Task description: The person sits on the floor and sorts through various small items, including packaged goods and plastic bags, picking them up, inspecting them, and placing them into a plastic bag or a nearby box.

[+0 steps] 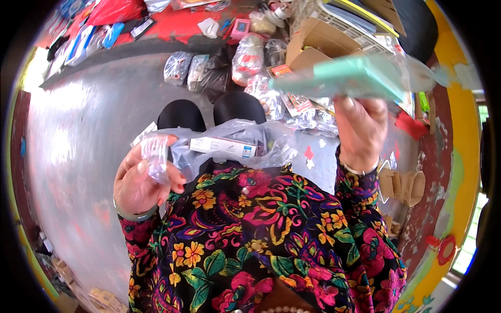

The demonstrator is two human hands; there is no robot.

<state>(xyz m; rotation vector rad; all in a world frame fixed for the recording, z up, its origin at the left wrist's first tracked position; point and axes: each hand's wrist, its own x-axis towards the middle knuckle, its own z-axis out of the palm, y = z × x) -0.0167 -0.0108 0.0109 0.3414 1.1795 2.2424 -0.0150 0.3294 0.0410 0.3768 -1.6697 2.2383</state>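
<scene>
My left hand [133, 182] pinches the edge of a clear plastic bag [279, 141] that lies across my lap. Inside or under its film shows a slim white box [223, 147] with a small blue patch. Raised to the right, my right hand [362, 133] grips a mint-green flat box [360, 75] from below, its thumb against the near side. That box is smeared by motion, and clear wrapping seems to trail off its right end. The fingers behind it are partly hidden.
Beyond my knees [182, 116] lie several plastic-wrapped packages [248, 60] and a black bag [216, 70]. An open cardboard box [321, 39] stands behind the green box. More goods rest on a red ledge [175, 21]. Cardboard pieces [409, 187] sit by the right wall.
</scene>
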